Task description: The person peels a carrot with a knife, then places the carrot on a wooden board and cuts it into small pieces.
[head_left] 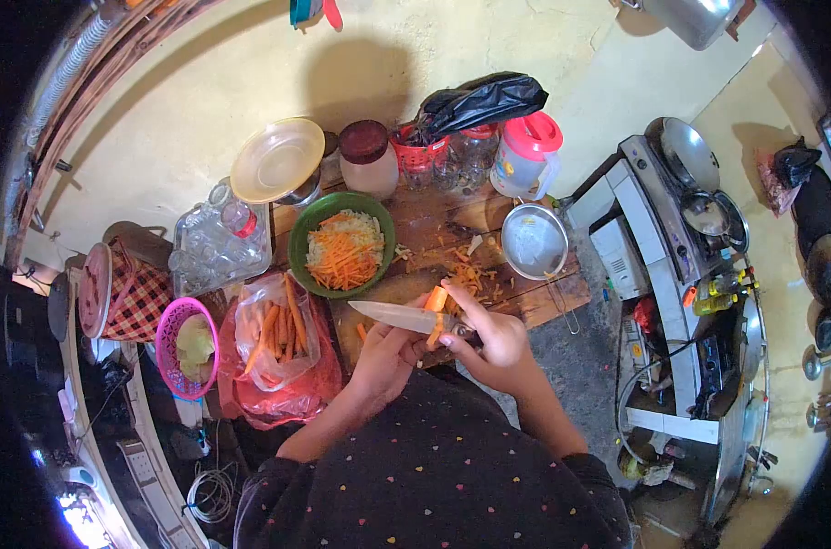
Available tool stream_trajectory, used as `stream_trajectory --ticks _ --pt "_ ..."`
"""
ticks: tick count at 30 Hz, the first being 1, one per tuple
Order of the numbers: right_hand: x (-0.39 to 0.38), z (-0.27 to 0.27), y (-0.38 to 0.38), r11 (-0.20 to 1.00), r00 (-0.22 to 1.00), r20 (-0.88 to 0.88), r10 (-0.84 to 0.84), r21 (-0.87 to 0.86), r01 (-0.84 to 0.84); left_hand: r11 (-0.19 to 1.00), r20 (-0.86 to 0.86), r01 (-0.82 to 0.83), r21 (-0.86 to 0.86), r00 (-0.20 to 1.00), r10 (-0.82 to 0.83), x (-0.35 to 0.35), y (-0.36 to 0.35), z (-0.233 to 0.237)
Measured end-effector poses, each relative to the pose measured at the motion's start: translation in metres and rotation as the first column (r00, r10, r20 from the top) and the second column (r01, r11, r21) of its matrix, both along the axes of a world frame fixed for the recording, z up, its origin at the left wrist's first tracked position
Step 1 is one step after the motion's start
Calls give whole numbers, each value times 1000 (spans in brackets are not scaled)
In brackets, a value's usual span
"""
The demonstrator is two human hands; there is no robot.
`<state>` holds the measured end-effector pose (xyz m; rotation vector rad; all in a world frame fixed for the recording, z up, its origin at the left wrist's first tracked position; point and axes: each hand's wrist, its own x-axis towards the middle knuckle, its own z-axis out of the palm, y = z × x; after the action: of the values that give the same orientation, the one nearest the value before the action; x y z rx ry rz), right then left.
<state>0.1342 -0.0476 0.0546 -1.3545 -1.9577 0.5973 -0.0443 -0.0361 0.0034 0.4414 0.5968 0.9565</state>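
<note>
Right hand: closed round the handle end of one knife, blade flat-sided, tip toward the left. The grip seems set so that the blade crosses the work.

Carrot piece: one, orange, between the two hands at the blade, above the near part of the table. The right index finger reaches beside its upper end, probably to steady it.

Left hand: fingers curled under and behind the blade, near the carrot piece; blade and fingers overlap, so whether they close on it cannot be told.

Carrot scraps: loose, just beyond the hands on the wooden table.

Green bowl: beyond the knife tip, holding orange shreds over paler ones; likely placed for a short reach.

Whole carrots: several, in a clear plastic bag upon a red bag, beside the left hand's side; handy for picking up.

Strainer: far right of the table, near its edge.

Edges and room: the tip points toward the bagged carrots, with the bowl's rim near, so leftward travel looks tighter. The table's near edge runs close to the body; rightward, the right hand has more room, bounded by the strainer and the table's end.
</note>
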Motion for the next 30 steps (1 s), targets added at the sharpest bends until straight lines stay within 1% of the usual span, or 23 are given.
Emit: stream_trajectory --ticks 5,7,10,13,17,19,20,22,23,26,28,30 --pt "-1 -3 0 999 999 51 4 44 -6 999 25 -44 23 999 44 2 -3 10" --pt "-3 -4 1 995 999 35 -7 102 3 999 19 -42 18 999 41 2 -3 11" --pt "-4 -4 1 989 999 38 -23 149 17 996 -65 -79 -29 995 77 4 -3 9" --pt "-3 -8 3 979 998 55 -44 204 32 1000 -54 4 -5 999 -4 -1 -2 2" --pt "2 -17 9 951 994 72 -80 303 54 994 73 86 -64 994 -81 -3 -3 9" --pt "3 -16 9 946 995 48 -87 318 67 987 127 114 -115 987 -100 0 -3 14" --pt "2 -16 9 943 995 35 -91 325 74 987 147 118 -108 984 -102 1 -3 12" --pt "3 -11 6 978 996 19 -88 191 82 987 190 130 -92 975 -111 2 -1 7" --pt "2 -6 4 989 996 11 -85 122 83 988 183 125 -91 977 -107 2 -1 7" --pt "-2 8 0 999 996 -83 -32 -6 32 990 139 104 -91 986 -91 1 -2 9" --pt "0 6 1 999 1000 -17 0 51 1 991 92 94 -93 992 -85 3 -1 15" --pt "1 4 2 997 999 38 10 79 -13 996 48 62 -62 997 -59 2 -1 9"
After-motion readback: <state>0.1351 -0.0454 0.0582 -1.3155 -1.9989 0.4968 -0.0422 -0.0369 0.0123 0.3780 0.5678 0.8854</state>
